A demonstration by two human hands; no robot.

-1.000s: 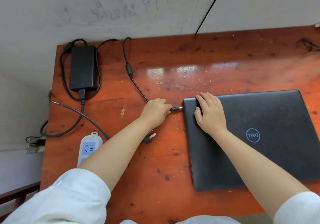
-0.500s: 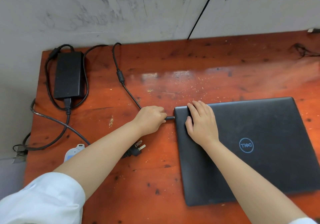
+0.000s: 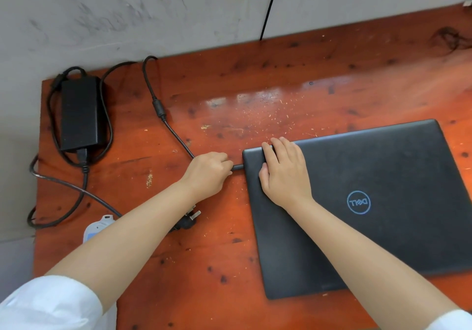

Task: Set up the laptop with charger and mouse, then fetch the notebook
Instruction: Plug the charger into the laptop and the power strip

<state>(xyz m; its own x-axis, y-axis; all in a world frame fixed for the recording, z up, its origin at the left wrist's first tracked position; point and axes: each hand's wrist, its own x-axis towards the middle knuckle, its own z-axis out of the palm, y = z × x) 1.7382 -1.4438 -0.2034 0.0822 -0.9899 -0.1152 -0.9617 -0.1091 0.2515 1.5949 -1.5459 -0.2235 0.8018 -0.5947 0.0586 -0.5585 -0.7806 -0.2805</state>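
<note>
From the head camera, a worn reddish-brown wooden table (image 3: 255, 94) stands pushed against a scuffed grey wall (image 3: 153, 10), its top glossy in the middle and dotted with pale crumbs and dark knots. A thin black line runs down the wall to the table's far edge.

At the far left corner lies the black rectangular charger brick (image 3: 79, 113), ringed by loops of its own black cable (image 3: 173, 135), which trails across the wood toward the middle. Part of a white and blue power strip (image 3: 98, 227) shows near the left edge, mostly hidden beneath the left forearm, and a black wall plug with metal prongs (image 3: 187, 218) lies just beside that arm, unplugged.

The closed matte black laptop (image 3: 370, 202) lies flat on the right half of the table. The right hand (image 3: 286, 171) rests open, palm down on the lid's far left corner, fingers curled over the far edge. The left hand (image 3: 208, 172) is clenched around the black charger connector (image 3: 237, 167), whose tip meets the laptop's left side. No mouse or notebook is in view.
</note>
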